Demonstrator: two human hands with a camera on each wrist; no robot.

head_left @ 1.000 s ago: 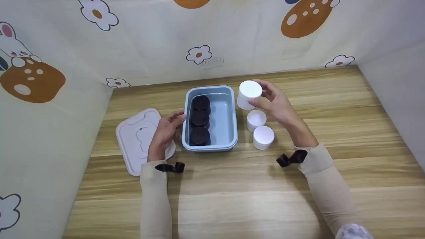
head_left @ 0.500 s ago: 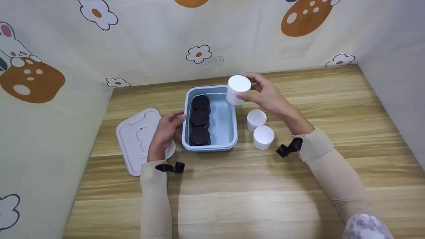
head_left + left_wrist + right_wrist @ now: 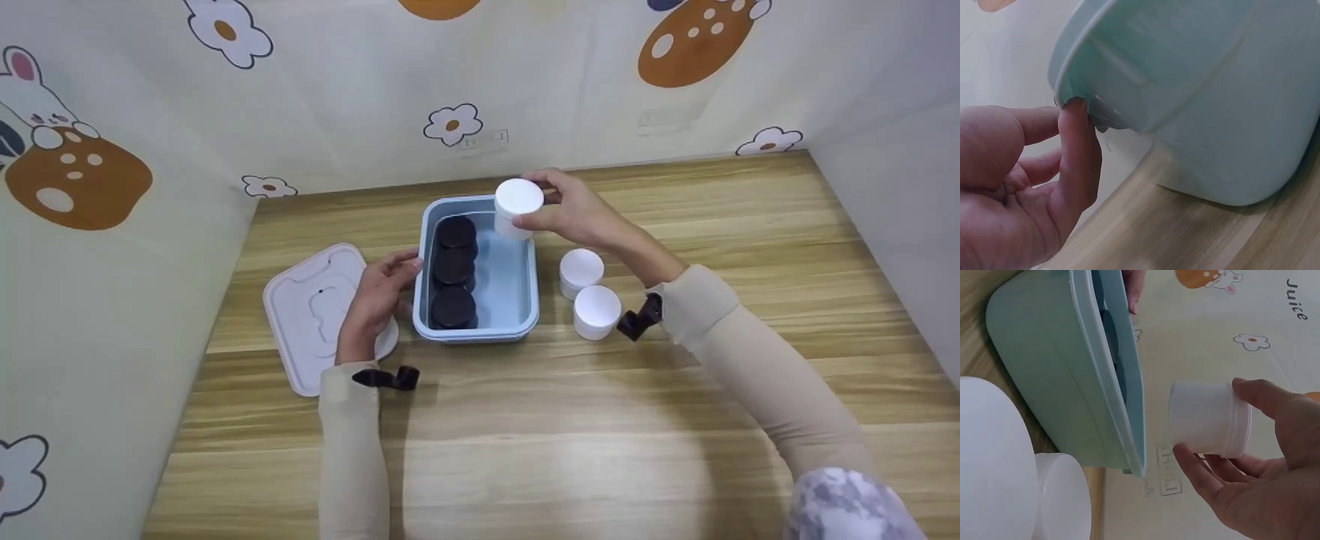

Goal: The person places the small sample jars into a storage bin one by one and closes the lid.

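Observation:
A light blue plastic storage box [image 3: 480, 336] stands on the table with three black-lidded jars [image 3: 454, 306] in a row along its left side. My left hand [image 3: 373, 300] holds the box's left rim; in the left wrist view its thumb [image 3: 1079, 152] lies against the underside of that rim. My right hand [image 3: 574, 214] grips a white lidded jar [image 3: 517, 206] upright between thumb and fingers, over the box's far right corner. In the right wrist view this jar [image 3: 1204, 417] is above rim height, apart from the box. Two more white jars [image 3: 581, 271] [image 3: 596, 311] stand right of the box.
A pale lid [image 3: 304, 330] lies flat on the table left of the box, partly under my left hand and forearm. A patterned cloth wall [image 3: 360, 105] rises behind the wooden table [image 3: 555, 450], and a plain wall [image 3: 892, 187] borders it on the right.
My right hand has carried the white jar leftward, from beside the box to over its far right corner. My left hand and the box have stayed in place.

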